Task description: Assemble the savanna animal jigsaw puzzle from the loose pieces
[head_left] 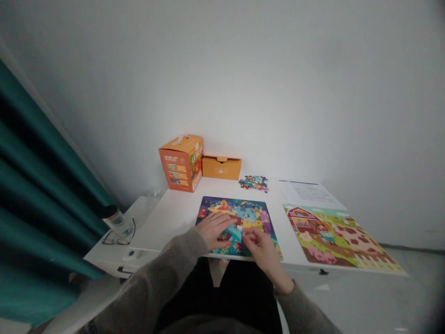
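Observation:
A dark blue, colourful puzzle (262, 222) lies flat near the front edge of the white table. My left hand (216, 229) rests over its left part with the fingers spread. On the right, my right hand (259, 243) pinches a small light-blue puzzle piece (240, 234) over the lower middle of the puzzle. The left fingertips are close to this piece. Both hands hide parts of the puzzle. Behind it, a heap of loose pieces (254, 183) lies on the table.
An orange puzzle box (182, 162) and a smaller orange box (221, 168) stand at the back left. Glasses (120, 239) and a black-lidded bottle (117, 221) are at the left. A farm puzzle (342, 239) and a printed sheet (311, 194) lie at the right.

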Action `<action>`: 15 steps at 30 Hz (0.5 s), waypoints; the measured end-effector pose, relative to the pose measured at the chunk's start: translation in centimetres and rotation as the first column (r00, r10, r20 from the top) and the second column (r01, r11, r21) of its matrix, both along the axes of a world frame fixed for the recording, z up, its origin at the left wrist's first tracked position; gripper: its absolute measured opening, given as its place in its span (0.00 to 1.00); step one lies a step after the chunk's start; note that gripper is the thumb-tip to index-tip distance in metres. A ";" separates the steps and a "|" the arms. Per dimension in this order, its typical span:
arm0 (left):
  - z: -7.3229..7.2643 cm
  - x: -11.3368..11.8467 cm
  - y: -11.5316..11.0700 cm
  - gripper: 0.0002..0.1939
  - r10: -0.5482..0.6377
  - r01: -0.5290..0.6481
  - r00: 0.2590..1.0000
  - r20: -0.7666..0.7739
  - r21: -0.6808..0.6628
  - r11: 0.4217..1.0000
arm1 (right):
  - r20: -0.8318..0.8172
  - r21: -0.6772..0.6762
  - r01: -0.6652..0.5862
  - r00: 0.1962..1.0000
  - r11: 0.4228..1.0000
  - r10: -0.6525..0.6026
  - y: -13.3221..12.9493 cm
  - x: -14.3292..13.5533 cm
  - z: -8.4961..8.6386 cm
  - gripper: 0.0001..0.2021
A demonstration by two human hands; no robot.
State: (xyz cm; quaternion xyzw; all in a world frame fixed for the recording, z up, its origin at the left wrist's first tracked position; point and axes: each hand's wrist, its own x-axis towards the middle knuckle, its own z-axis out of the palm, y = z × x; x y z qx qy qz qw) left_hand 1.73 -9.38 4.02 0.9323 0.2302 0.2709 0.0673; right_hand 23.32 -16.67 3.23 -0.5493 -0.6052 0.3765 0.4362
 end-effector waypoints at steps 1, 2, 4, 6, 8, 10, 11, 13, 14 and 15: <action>0.0 0.0 0.4 0.31 -0.014 0.014 1.000 -0.006 0.012 1.000 | -0.002 0.007 -0.007 1.000 1.000 0.007 0.1 0.0 0.2 0.12; 0.1 -0.2 0.8 0.29 -0.032 0.032 0.999 -0.005 0.022 0.999 | -0.003 0.015 -0.015 1.000 1.000 0.015 0.3 -0.1 0.4 0.12; 0.3 -0.8 1.7 0.27 -0.056 0.055 0.998 0.008 0.031 0.998 | -0.002 0.039 -0.025 1.000 0.999 0.025 0.7 -0.1 1.0 0.12; 0.6 -1.8 2.5 0.27 -0.047 0.047 0.999 0.020 0.024 0.999 | -0.007 0.075 -0.027 1.000 0.997 0.028 1.3 0.0 1.6 0.14; 1.0 -3.1 3.3 0.27 -0.009 0.009 1.000 0.030 0.001 1.000 | -0.013 0.123 0.004 1.000 0.992 -0.002 1.8 0.5 2.3 0.16; 1.3 -4.6 3.8 0.26 0.042 -0.041 0.999 0.030 -0.025 0.999 | 0.009 0.163 0.066 0.998 0.984 -0.068 2.2 1.6 2.8 0.17; 1.3 -5.2 3.9 0.26 0.060 -0.059 0.998 0.022 -0.030 0.998 | 0.039 0.176 0.093 0.994 0.980 -0.102 2.3 2.3 3.0 0.17; 1.2 -6.1 4.0 0.25 0.078 -0.078 0.997 0.013 -0.033 0.996 | 0.113 0.191 0.125 0.983 0.974 -0.148 2.5 3.8 3.0 0.17; 1.1 -6.2 4.0 0.25 0.078 -0.078 0.997 0.015 -0.035 0.996 | 0.147 0.197 0.134 0.975 0.971 -0.165 2.6 4.6 3.0 0.17; 1.0 -6.2 3.9 0.25 0.079 -0.078 0.997 0.024 -0.038 0.996 | 0.176 0.202 0.141 0.968 0.969 -0.177 2.7 5.3 2.8 0.17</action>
